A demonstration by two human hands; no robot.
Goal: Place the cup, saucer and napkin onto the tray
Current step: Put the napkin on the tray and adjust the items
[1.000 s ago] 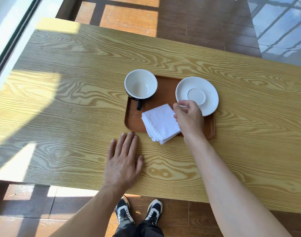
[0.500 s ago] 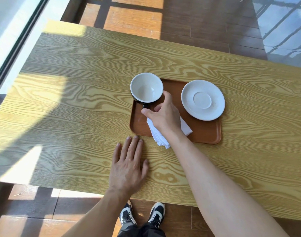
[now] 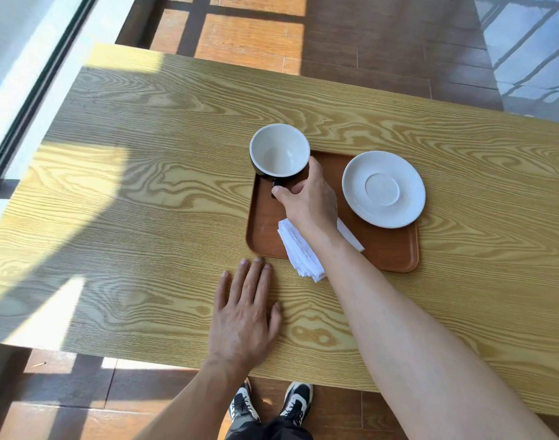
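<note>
A brown tray lies on the wooden table. At its far left corner stands a cup, black outside and white inside, empty. My right hand is closed around the cup's handle and side. A white saucer sits at the tray's right, overlapping its far right edge. A folded white napkin lies under my right wrist, its near corner hanging over the tray's front edge. My left hand rests flat on the table just in front of the tray, fingers spread.
The table's near edge runs below my left hand, with a tiled floor and my shoes beneath. A window frame runs along the left. Sunlit patches fall on the table's left part.
My right hand left the napkin beside the saucer, moved left across the tray and closed on the cup's handle. My left hand stayed flat on the table.
</note>
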